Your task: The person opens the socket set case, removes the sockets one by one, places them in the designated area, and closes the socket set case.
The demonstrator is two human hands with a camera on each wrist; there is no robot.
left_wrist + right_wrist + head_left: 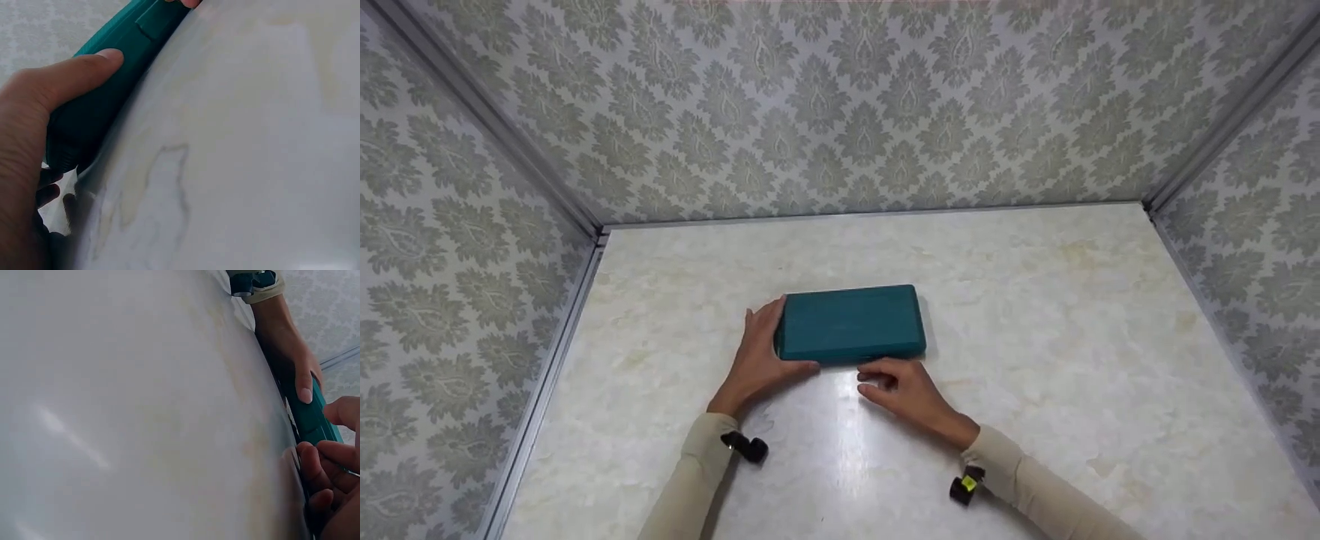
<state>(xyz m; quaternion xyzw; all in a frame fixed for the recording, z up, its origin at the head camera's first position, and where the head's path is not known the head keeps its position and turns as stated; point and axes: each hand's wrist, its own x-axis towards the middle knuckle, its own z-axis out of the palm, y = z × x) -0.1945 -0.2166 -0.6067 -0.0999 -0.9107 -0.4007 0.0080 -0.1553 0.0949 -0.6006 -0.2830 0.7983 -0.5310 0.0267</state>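
A flat teal plastic case point(851, 324) lies on the table, its long front side facing me. My left hand point(761, 360) grips its left end, the thumb point(107, 62) along the front side and the fingers around the left edge. At the case's front side, toward the right, is my right hand point(906, 386), fingers bent and thumb held apart from them. A raised latch point(154, 19) shows on that front side in the left wrist view. In the right wrist view the right fingertips point(308, 453) are right by the case's front.
The pale marbled table point(1072, 360) reaches back to a patterned wall point(840, 112), with side walls left and right. Metal rails point(559, 315) run along the table's edges. Both wrists carry small black cameras point(750, 448) over beige sleeves.
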